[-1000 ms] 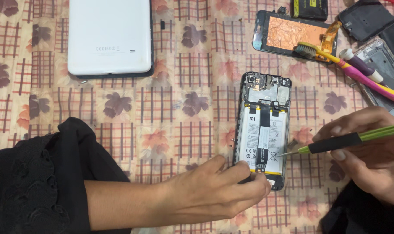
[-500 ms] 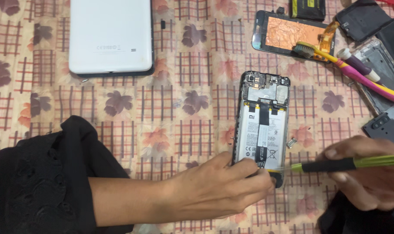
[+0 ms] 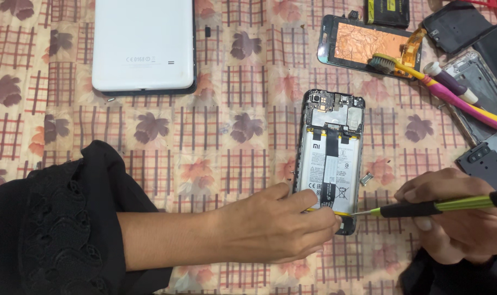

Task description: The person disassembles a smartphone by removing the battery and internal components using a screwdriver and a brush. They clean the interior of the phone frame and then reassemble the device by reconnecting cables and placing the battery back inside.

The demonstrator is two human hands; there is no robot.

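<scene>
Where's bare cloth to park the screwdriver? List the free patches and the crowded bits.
Free: the wide strip between the white tablet and the opened phone; also left, below the tablet, above the left hand. Crowded: top right, with the toothbrush and phone parts, and around the right hand.
</scene>
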